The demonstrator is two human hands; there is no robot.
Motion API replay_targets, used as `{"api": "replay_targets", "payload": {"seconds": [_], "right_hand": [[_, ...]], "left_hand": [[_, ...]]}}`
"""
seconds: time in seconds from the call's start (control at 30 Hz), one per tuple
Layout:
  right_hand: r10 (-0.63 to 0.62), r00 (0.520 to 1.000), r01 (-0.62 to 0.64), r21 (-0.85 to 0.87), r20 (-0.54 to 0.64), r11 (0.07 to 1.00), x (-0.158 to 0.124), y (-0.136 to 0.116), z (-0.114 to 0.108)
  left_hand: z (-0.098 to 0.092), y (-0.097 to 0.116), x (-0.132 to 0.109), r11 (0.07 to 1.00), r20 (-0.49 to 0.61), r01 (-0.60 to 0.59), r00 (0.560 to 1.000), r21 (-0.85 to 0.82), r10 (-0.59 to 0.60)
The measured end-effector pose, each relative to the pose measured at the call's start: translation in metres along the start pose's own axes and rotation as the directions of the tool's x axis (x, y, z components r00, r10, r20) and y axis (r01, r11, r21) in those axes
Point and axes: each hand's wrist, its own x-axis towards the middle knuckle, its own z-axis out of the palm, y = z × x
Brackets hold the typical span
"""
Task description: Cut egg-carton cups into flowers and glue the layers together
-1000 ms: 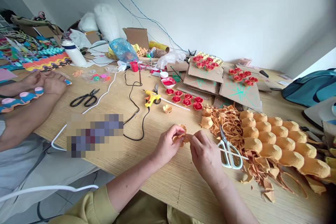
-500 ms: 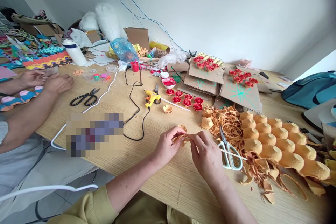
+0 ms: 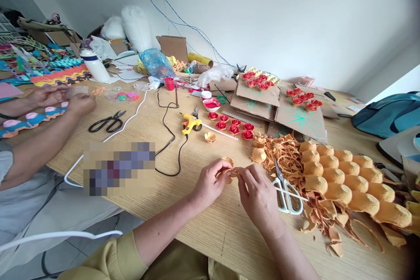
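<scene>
In the head view my left hand (image 3: 211,179) is closed, thumb and fingers pinching a small piece of orange egg carton (image 3: 233,172). The fingertips of my right hand (image 3: 257,194) pinch the same piece from the other side. Just behind my left fingers is a cup-shaped carton flower (image 3: 227,160), partly hidden. A thin white stick (image 3: 290,192) juts out from beside my right hand, over the handles of white scissors (image 3: 286,194); whether the hand holds it I cannot tell. Another orange carton flower (image 3: 210,137) lies farther back.
A yellow glue gun (image 3: 190,123) with a black cord lies ahead, near red paper flowers (image 3: 234,129) and a bowl of red paint (image 3: 211,104). Orange carton scraps (image 3: 287,153) and an egg tray (image 3: 344,175) lie right. Black scissors (image 3: 106,122) and a co-worker's hands (image 3: 82,107) are left.
My hands stay nearly in place around the carton piece, with only slight finger movement. At left, the co-worker's hands have shifted a little, and a clear plastic piece shows between them.
</scene>
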Motion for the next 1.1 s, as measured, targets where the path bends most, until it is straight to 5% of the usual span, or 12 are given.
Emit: {"api": "replay_targets", "payload": {"seconds": [0.4, 0.7, 1.1], "right_hand": [[-0.058, 0.998, 0.061, -0.124, 0.03, 0.99, -0.0022, 0.0024, 0.0025], [0.016, 1.0, -0.016, 0.084, -0.001, 0.996, 0.0004, 0.0009, 0.0003], [-0.089, 0.996, 0.088, -0.095, -0.005, 0.992, -0.0018, 0.0036, 0.0023]], "left_hand": [[0.0034, -0.0034, 0.0001, 1.0, 0.011, 0.024, 1.0, -0.009, -0.024], [0.0016, -0.0023, -0.0023, 0.999, -0.005, -0.028, 1.0, 0.039, 0.028], [0.0052, -0.0038, -0.0017, 0.995, 0.03, 0.066, 0.998, -0.081, -0.063]]}}
